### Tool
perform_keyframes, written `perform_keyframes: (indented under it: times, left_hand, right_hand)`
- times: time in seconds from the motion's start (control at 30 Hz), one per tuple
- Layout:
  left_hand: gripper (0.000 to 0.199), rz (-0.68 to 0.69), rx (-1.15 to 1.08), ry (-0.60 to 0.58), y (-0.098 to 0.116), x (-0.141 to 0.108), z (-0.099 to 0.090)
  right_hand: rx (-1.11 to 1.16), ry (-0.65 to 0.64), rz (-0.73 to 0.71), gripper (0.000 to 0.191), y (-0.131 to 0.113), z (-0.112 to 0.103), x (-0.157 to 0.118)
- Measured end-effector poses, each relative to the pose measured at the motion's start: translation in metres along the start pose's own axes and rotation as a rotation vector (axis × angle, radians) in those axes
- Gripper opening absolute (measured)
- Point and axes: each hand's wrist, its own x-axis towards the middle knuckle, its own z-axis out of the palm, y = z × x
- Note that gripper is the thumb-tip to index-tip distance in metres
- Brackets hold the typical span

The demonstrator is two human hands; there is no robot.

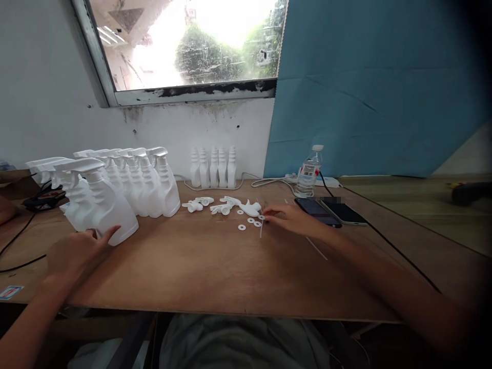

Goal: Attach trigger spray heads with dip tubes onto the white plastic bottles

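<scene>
My left hand (79, 253) is closed around the lower part of a white spray bottle (113, 210) at the front of a group on the left. Its thumb lies against the bottle's side, and its other fingers are mostly hidden. Over the middle right of the table, my right hand (288, 219) pinches at a flat white washer (261, 217) with its fingertips. Touching or just beside those fingertips is a white spray head (250, 208). A thin clear tube (261, 229) lies under them. Several loose washers (242, 227) are scattered close by.
More capped spray bottles (165, 184) stand on the left, and several bottles without heads (231, 169) by the wall. Loose spray heads (225, 206) lie mid-table. A water bottle (307, 174), two phones (319, 211), a tube (317, 248) and cables are on the right.
</scene>
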Motion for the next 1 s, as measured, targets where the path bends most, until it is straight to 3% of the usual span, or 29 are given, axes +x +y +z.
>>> perform_keyframes:
  times: [0.13,0.27,0.33,0.53,0.63,0.73,0.83,1.0]
  left_hand:
    - [0.058,0.004,0.007,0.119,0.005,-0.010,-0.002]
    - [0.055,0.174,0.033,0.261,0.036,-0.018,-0.003]
    - [0.056,0.309,-0.005,0.243,0.062,-0.016,0.002]
    - [0.046,0.884,-0.184,-0.043,0.162,-0.008,0.038]
    - [0.034,1.056,-0.237,-0.047,0.208,-0.009,0.053]
    - [0.029,1.119,-0.336,-0.046,0.245,-0.009,0.059]
    - [0.027,1.085,-0.460,-0.067,0.269,-0.008,0.061]
    - [0.020,1.049,-0.603,-0.087,0.276,-0.004,0.066]
  right_hand:
    - [-0.034,-0.012,-0.032,0.033,0.006,0.004,0.000]
    - [-0.071,-0.024,-0.053,0.032,0.007,0.008,-0.001]
    - [-0.086,-0.036,-0.055,0.034,0.005,0.011,-0.001]
    - [-0.147,-0.065,-0.127,0.035,0.002,0.023,-0.003]
    - [-0.185,-0.051,-0.169,0.036,0.002,0.026,-0.004]
    - [-0.229,-0.015,-0.168,0.036,0.004,0.028,-0.005]
    - [-0.254,0.008,-0.163,0.035,0.008,0.029,-0.005]
    - [-0.179,0.075,-0.131,0.029,0.017,0.036,-0.004]
